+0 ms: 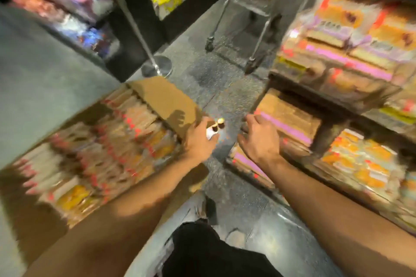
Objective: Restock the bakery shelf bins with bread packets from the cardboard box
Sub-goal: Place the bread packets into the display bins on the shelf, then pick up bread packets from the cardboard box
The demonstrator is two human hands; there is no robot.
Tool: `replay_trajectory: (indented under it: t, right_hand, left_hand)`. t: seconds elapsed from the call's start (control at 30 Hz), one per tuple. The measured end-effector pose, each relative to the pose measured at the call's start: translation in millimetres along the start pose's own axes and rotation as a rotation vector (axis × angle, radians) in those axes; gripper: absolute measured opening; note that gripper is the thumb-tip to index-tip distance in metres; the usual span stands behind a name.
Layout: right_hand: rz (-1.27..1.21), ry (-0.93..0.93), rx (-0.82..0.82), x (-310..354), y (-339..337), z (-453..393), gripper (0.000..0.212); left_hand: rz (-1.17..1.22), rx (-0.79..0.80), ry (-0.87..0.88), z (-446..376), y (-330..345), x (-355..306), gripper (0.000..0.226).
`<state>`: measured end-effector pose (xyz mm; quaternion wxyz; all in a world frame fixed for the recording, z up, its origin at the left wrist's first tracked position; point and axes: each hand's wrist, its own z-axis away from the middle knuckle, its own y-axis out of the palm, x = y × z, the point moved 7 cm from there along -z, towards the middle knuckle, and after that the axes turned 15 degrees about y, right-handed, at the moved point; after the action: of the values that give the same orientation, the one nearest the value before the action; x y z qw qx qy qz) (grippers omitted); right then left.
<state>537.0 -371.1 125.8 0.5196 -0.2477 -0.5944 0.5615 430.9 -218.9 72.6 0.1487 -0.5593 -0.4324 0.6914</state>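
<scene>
The whole view is motion-blurred. An open cardboard box (pixel 164 101) stands on the floor at my left, packed with several bread packets (pixel 108 148) with red clips. My left hand (pixel 199 141) hovers at the box's right corner, fingers curled. A small white thing with dark tips (pixel 213 130) shows at its fingertips; whether the hand holds it is unclear. My right hand (pixel 258 139) is spread with nothing in it, just in front of a low shelf bin (pixel 331 128) that holds bread packets (pixel 290 119) with pink labels.
More shelf bins (pixel 333 78) full of bread rise at the right. A metal trolley (pixel 254 29) and a post with a round base (pixel 157 66) stand ahead on the dark floor. Shelves of colourful packets (pixel 74 7) line the far left. My dark-clad knee (pixel 202 252) is at the bottom.
</scene>
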Motion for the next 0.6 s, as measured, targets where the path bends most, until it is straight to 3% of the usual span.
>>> replay_trajectory:
  t: [0.13,0.27,0.37,0.6]
  right_hand:
    - [0.028,-0.081,0.21,64,76,33,0.041]
    - [0.052,-0.164,0.331,147,145,63,0.044]
    - [0.092,-0.258,0.416,221,194,78,0.044]
    - [0.104,-0.397,0.476,393,296,87,0.047]
  left_hand:
    - [-0.004,-0.09,-0.177,79,-37,98,0.039]
    - [-0.068,-0.094,-0.408,146,-81,194,0.052]
    - [-0.056,-0.143,-0.542,183,-119,267,0.048]
    - [-0.127,-0.209,-0.611,199,-218,411,0.042]
